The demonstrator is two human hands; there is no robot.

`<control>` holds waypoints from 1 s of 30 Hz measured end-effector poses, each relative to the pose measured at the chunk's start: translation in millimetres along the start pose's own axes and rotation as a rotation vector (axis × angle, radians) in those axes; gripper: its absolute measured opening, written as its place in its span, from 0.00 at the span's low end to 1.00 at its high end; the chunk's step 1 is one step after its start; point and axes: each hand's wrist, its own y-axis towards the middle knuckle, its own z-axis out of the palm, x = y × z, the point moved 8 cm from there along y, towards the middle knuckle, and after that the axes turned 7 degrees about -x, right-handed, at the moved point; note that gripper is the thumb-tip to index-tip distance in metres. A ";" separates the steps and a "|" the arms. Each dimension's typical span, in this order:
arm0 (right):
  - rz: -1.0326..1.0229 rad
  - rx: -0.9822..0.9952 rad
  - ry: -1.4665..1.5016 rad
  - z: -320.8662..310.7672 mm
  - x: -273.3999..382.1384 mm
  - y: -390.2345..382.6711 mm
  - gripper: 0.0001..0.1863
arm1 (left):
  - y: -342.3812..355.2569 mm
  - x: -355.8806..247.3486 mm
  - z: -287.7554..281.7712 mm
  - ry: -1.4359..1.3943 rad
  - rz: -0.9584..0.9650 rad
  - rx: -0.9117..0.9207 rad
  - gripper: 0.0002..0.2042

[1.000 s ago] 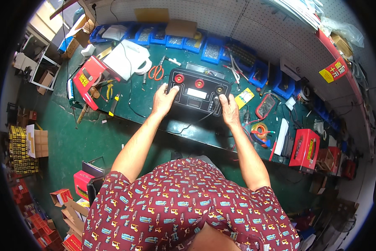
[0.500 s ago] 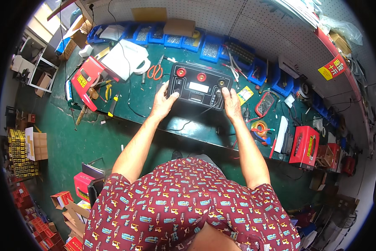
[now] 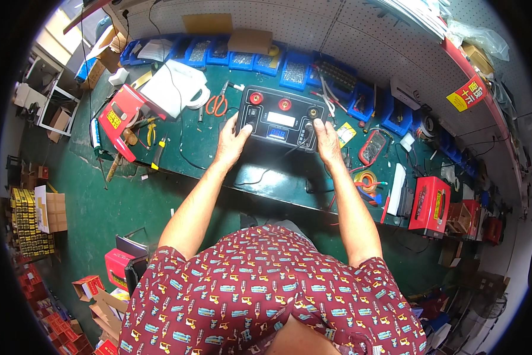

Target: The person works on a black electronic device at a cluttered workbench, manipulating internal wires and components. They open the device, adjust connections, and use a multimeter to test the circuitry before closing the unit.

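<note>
A black electrical box (image 3: pixel 263 130) with a control panel faces up at the bench's front. Its panel carries two red terminals and a dark one with a brass centre along the far edge. A white label sits mid-panel, and a small display (image 3: pixel 277 133) below it glows blue. My left hand (image 3: pixel 231 145) is closed on the box's left side, thumb on the panel's near-left corner. My right hand (image 3: pixel 327 142) grips the right side, its thumb by the dark terminal. A black cable (image 3: pixel 277 167) runs from the panel's right part toward the bench's front edge.
Blue parts bins (image 3: pixel 293 72) line the back of the green bench (image 3: pixel 189 139). Orange-handled scissors (image 3: pixel 217 105), a white jug (image 3: pixel 168 89) and a red casing (image 3: pixel 124 112) lie left. A red multimeter (image 3: pixel 372 147) and a red machine (image 3: pixel 430 207) stand right. Boxes crowd the floor.
The display was dark and now shows blue lit digits. My left thumb has shifted slightly over the panel's corner; both hands stay on the box.
</note>
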 end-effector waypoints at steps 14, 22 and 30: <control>0.009 0.006 0.026 0.8 -1.7 0.3 0.34 | 0.0 -4.5 2.2 0.024 -0.069 -0.092 0.29; -0.002 0.000 0.028 -0.7 6.2 -1.9 0.34 | 1.7 -6.3 4.0 0.046 -0.126 -0.111 0.28; -0.032 -0.022 0.006 -3.4 6.4 3.8 0.34 | -2.8 -6.4 8.2 -0.001 0.007 -0.047 0.31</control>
